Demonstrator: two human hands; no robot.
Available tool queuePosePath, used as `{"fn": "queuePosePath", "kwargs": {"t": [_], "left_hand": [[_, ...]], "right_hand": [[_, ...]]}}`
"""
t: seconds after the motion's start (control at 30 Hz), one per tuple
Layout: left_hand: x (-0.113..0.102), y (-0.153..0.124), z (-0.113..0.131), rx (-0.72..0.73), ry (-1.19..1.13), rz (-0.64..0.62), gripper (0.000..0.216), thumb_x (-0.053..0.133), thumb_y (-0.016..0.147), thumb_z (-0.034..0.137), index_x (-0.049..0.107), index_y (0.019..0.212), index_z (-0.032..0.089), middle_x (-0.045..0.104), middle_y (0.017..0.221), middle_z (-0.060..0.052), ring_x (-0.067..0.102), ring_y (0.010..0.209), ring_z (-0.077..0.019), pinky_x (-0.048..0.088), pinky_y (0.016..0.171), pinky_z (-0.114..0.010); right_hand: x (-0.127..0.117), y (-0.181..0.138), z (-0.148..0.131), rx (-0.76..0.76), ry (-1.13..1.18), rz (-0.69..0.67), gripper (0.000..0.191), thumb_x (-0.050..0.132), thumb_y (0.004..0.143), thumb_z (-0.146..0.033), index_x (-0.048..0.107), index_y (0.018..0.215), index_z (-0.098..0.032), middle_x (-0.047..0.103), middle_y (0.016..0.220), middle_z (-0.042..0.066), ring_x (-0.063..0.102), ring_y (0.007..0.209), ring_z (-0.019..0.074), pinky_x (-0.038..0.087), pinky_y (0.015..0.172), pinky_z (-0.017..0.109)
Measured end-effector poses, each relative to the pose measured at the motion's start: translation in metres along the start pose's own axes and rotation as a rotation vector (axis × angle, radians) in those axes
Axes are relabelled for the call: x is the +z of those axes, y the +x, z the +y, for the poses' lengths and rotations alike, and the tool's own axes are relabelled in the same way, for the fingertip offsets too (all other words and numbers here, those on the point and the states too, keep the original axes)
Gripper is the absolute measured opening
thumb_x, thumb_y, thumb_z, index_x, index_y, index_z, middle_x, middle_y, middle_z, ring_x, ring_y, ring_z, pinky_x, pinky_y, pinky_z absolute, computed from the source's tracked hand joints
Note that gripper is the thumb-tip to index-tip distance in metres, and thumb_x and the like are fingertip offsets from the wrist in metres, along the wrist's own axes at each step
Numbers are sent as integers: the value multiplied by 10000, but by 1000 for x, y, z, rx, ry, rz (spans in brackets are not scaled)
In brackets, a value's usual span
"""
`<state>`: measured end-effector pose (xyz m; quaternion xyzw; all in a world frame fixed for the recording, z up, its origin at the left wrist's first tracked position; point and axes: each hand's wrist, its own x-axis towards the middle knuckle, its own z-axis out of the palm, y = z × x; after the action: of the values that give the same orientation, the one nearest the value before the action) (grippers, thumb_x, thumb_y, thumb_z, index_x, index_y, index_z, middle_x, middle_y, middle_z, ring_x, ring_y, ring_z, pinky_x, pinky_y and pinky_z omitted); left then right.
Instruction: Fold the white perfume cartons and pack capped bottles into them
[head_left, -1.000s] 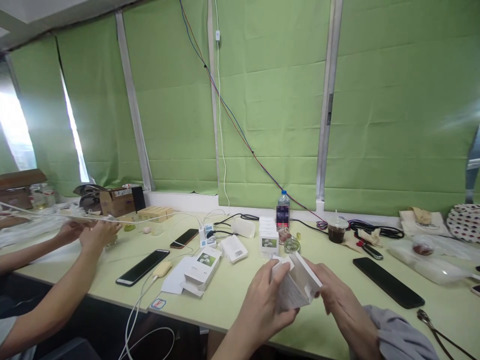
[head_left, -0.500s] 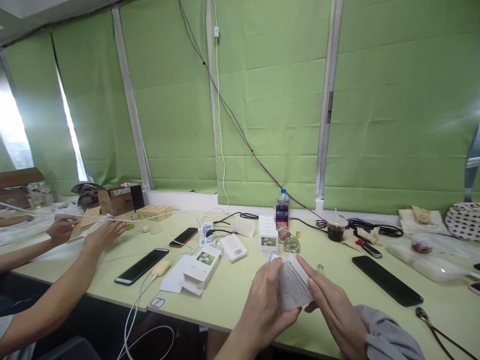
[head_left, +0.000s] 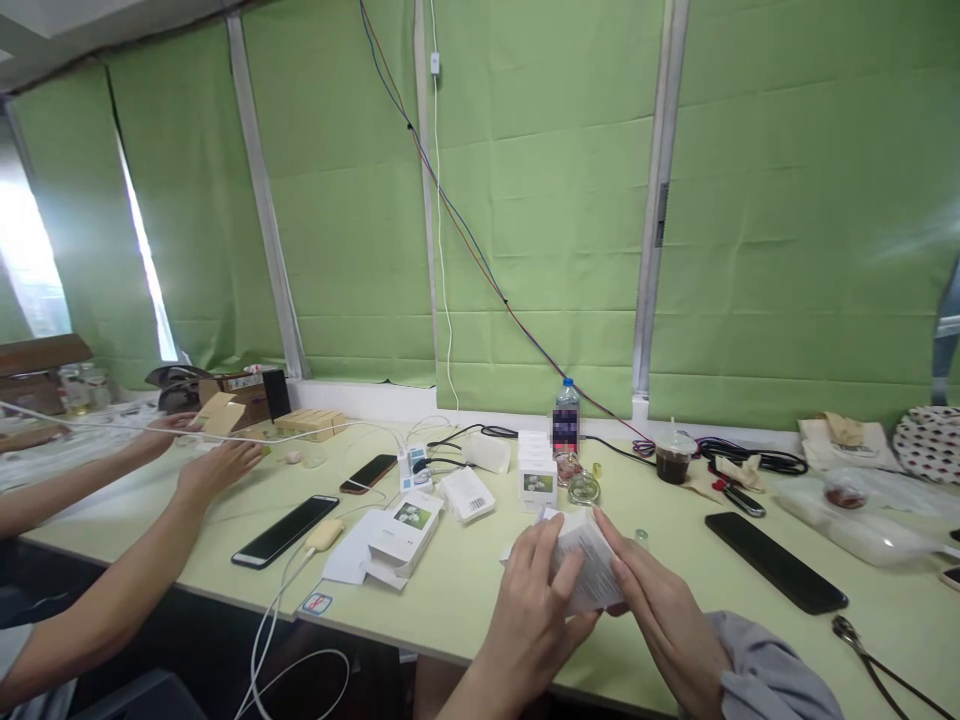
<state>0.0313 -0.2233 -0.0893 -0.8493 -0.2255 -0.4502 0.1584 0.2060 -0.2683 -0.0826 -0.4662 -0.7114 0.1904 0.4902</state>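
Between my two hands I hold a small white cardboard box (head_left: 591,565) with lines of print on the side facing me, above the table's front edge. My left hand (head_left: 529,610) wraps its left side, the fingers bent over the top and front. Along the right side press the fingers of my right hand (head_left: 664,610). The box's far side is hidden. Just beyond stands a row of similar white boxes (head_left: 537,482) with a green picture. Left of my hands lies a white box (head_left: 405,535) with an open flap, and behind it another white box (head_left: 466,495).
A co-worker's hands (head_left: 217,465) handle brown cardboard at the left. Phones (head_left: 286,532), a charger with white cable (head_left: 324,537), and a power strip (head_left: 414,468) lie left. A bottle (head_left: 565,415), a drink cup (head_left: 674,457) and a black phone (head_left: 775,562) stand or lie right.
My left hand's fingers have shifted up and over the box's front, and the box has turned slightly. At the left, the co-worker's hands and the cardboard have moved.
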Motion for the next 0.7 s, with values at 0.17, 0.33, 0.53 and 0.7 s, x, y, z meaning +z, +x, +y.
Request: {"fn": "queuePosePath", "kwargs": {"t": [0.17,0.33,0.53,0.7], "left_hand": [[0,-2,-3,-54,-1,-129,887,729,694,114,238,1409,301,336,1387,-173,446,1222,-364,464,944,-560],[-4,-2,-2,-139,-112,-199,925,680,747,116,130,1459,329,317,1408,-153,411,1259,-340,415,1002,-562],[-8,4,1,-310,-312,-309,1042,699,689,92,41,1461,331,341,1419,-119,380,1291,-305,401,1042,-505],[-12,7,4,-333,-371,-382,1000,701,677,128,92,1448,311,340,1434,-111,360,1318,-298,372,1076,-478]], "right_hand": [[-2,1,-2,-71,-187,-40,485,290,995,-359,303,1473,-278,526,1386,41,458,1298,191,436,1039,328],[-7,2,-5,26,-128,-72,498,287,985,-436,340,1445,-253,509,1408,56,602,1120,201,532,883,306],[-18,3,1,138,-60,-74,557,234,973,-504,316,1447,-222,710,925,38,666,622,172,534,705,315],[-19,6,-1,141,-23,-57,543,374,942,-491,375,1403,-203,653,800,5,649,579,159,538,616,273]]}}
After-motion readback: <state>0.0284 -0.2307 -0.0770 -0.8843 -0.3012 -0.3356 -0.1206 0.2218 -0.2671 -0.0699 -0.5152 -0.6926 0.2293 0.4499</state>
